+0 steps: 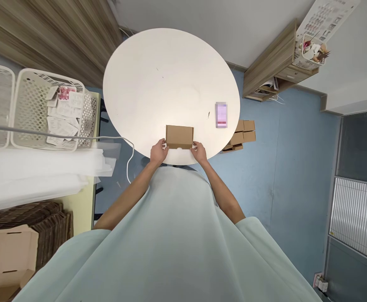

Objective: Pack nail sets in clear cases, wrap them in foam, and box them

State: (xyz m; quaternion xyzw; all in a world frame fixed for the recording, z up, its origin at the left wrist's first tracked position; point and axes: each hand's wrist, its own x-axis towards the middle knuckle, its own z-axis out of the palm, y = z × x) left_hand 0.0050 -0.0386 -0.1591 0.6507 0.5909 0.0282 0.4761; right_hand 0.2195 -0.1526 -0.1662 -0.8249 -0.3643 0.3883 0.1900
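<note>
A small brown cardboard box (179,135) lies on the round white table (164,71), close to its near edge. Its top panel is down and its near side faces me. My left hand (158,152) grips the near left corner, thumb and fingers closed against the cardboard. At the near right corner, my right hand (199,152) holds the box the same way. What is inside the box cannot be seen. A phone-like purple and pink rectangle (221,115), blurred, lies to the right of the box.
Several cardboard boxes (244,132) sit beyond the table's right edge. On the left stand a white basket (20,113) with papers, white sheets (39,167) and flattened cartons (50,226). A grey cable (108,137) crosses toward the table. A wooden cabinet (271,63) stands at the back right.
</note>
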